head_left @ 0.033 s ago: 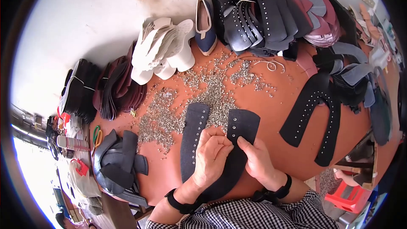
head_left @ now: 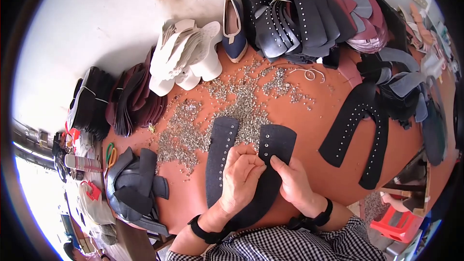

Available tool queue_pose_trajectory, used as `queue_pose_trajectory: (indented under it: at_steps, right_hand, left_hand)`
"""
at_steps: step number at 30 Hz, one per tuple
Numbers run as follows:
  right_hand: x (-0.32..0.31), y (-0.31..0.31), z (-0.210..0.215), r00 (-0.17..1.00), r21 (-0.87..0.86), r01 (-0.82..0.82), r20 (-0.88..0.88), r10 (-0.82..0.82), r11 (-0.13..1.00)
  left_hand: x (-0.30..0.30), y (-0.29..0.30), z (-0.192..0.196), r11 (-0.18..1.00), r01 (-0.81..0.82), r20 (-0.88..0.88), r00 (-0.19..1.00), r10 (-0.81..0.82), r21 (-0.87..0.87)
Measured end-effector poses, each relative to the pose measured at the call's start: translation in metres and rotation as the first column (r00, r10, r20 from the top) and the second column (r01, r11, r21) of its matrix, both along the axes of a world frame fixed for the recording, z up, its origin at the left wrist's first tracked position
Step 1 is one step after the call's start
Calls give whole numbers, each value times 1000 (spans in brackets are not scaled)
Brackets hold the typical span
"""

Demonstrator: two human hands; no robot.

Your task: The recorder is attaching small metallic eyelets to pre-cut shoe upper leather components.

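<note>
Desk (head_left: 319, 130): reddish-brown top, carrying all items below.

Stack of dark grey and maroon curved leather shoe pieces (head_left: 309, 19): at 1 o'clock, rows of small metal studs along some edges.

Dark U-shaped felt-like shoe upper (head_left: 222, 164): at 6 o'clock, flat on the desk under both hands; two arms point toward 12 o'clock, each with a row of small holes or studs.

Second dark U-shaped upper (head_left: 357, 130): at 3 o'clock, flat on the desk, well apart from the hands.

Scatter of small silvery metal eyelets (head_left: 208, 116): centre of the desk, reaching the tips of the held upper.

Cluster of white block-heel shoe soles (head_left: 186, 55): at 11 o'clock.

Bundles of black and dark red flat pieces (head_left: 116, 101): at 9 o'clock.

Heap of dark grey leather parts (head_left: 135, 188): at 7 o'clock.

Navy pointed shoe with tan lining (head_left: 234, 31): at 12 o'clock, beside the white soles.

Left hand (head_left: 241, 174): resting on the upper between its two arms, fingers curled and drawn together, tips pinching toward the right arm's inner edge; whether an eyelet is between them cannot be told. Black band on the wrist.

Right hand (head_left: 292, 181): lying on the right arm of the upper, thumb pressing it flat, fingers close together. Black band on the wrist
</note>
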State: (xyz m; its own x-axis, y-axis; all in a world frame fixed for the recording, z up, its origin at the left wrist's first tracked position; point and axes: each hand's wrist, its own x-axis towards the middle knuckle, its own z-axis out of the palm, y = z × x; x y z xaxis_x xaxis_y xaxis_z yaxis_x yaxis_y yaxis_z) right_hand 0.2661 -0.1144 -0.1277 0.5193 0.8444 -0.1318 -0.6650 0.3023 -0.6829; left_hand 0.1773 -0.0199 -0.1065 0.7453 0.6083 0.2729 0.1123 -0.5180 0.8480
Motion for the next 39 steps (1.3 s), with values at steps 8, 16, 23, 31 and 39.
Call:
queue_pose_trajectory:
  at_steps: [8, 16, 23, 31, 39]
  right_hand:
    - [-4, -1, -7, 984, -45, 33, 175, -24, 998]
    - [-8, 1, -3, 954, -106, 118, 288, -83, 987]
    - [-7, 0, -8, 898, -170, 185, 430, -96, 968]
    - [-7, 2, -10, 937, -169, 142, 340, -77, 975]
    - [-7, 1, -7, 935, -72, 175, 325, -143, 982]
  left_hand:
    - [0, 3, -15, 999, -27, 82, 996, 29, -27]
    - [-2, 0, -14, 764, -138, -56, 990, 133, -630]
    - [5, -1, -17, 668, 38, 211, 961, 180, -743]
    - [4, 5, -21, 612, 95, 276, 938, 209, -785]
    - [-2, 11, -2, 998, 51, 118, 992, -48, -28]
